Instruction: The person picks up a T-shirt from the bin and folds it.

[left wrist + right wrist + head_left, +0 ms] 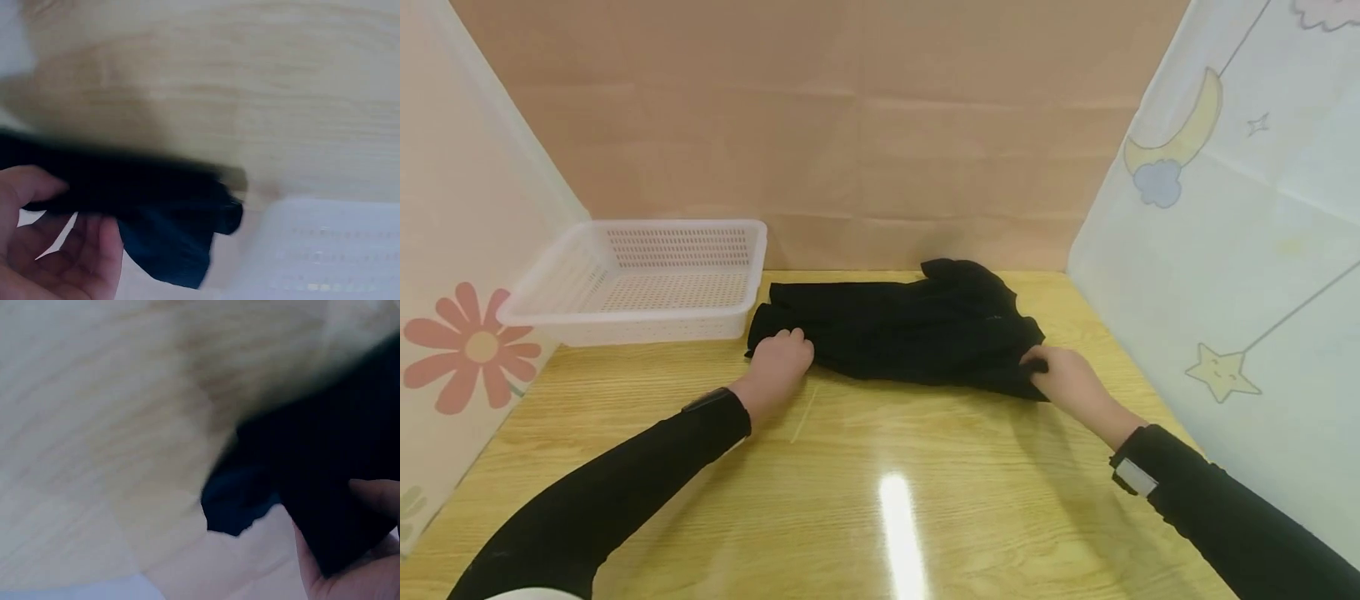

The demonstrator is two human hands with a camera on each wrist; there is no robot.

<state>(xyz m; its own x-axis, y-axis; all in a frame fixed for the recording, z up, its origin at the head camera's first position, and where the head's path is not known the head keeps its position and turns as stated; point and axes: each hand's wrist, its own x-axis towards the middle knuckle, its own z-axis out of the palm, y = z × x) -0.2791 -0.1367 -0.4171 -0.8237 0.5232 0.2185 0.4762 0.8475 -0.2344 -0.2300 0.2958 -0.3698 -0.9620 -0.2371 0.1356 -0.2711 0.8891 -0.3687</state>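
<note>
A black T-shirt (910, 329) lies stretched sideways across the back of the table, a short sleeve (962, 271) sticking out at its far right. Its near left end is held by my left hand (781, 367). In the left wrist view, the thumb (40, 183) lies over the black cloth (137, 187), with the other fingers beneath. At the near right corner my right hand (1071, 383) pinches the fabric. The right wrist view has the thumb (378, 495) on one face of the cloth (325, 450) and fingers partly hidden behind it.
A white perforated plastic basket (715, 323) stands at the back left, close to the shirt's left end. Brown paper (850, 125) covers the wall behind the wooden table (820, 500). Patterned white sheets flank both sides, the right one (1262, 275) near my right arm.
</note>
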